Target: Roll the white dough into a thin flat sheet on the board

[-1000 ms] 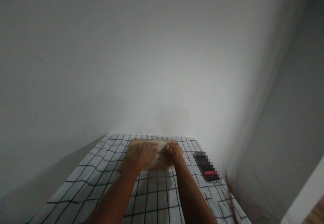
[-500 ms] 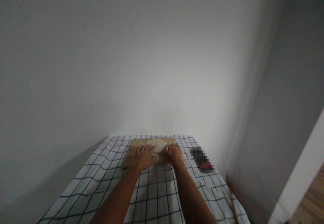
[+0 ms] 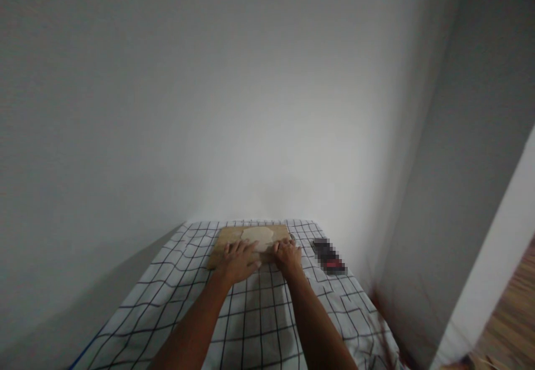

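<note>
A flat, pale sheet of what looks like dough (image 3: 257, 235) lies on a wooden board (image 3: 228, 235). My left hand (image 3: 239, 258) rests over the near left part of the board, palm down, its fingers stretched out and apart, fingertips by the dough's near left edge. At the board's near right side, my right hand (image 3: 287, 254) is closed, fingers curled down close to the dough's right edge. What lies under its fingers is hidden. A tan strip shows between the two hands; I cannot tell whether it is bare board or a separate piece.
The board sits on a table with a white cloth (image 3: 175, 292) in a dark grid pattern. To the right lies a dark, pixelated object (image 3: 328, 256) with a red patch. A pale wall (image 3: 251, 108) stands behind the table. Blurred reddish-brown strands (image 3: 382, 325) show at the lower right.
The view has shifted slightly. More of the dough shows between my hands, and my fingers sit a little nearer to me relative to it. The board stays on the cloth.
</note>
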Action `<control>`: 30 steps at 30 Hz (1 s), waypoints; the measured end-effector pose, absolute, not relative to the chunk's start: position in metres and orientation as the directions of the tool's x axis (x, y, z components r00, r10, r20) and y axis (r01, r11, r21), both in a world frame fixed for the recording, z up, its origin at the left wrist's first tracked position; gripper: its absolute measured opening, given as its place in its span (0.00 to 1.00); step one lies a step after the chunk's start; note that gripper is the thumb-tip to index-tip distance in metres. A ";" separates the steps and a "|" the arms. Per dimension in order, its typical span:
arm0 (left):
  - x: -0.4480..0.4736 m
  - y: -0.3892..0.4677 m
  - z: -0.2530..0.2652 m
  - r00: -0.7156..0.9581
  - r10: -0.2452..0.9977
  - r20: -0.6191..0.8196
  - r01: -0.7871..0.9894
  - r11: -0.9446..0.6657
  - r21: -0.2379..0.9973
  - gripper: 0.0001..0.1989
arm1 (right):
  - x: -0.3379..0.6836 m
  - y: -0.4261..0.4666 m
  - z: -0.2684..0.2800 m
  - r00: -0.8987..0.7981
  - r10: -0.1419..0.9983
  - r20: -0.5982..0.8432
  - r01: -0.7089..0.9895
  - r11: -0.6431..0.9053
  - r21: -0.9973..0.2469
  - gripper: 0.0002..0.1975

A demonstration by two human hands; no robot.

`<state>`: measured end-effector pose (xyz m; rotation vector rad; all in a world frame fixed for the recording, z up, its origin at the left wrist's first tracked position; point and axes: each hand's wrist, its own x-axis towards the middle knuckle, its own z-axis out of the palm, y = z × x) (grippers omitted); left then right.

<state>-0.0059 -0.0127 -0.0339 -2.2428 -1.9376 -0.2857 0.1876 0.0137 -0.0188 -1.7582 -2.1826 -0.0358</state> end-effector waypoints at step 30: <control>-0.008 0.049 -0.029 0.120 0.965 0.232 0.992 -0.124 0.006 0.27 | 0.176 0.084 -0.032 -0.065 0.945 0.320 0.947 0.160 -0.279 0.22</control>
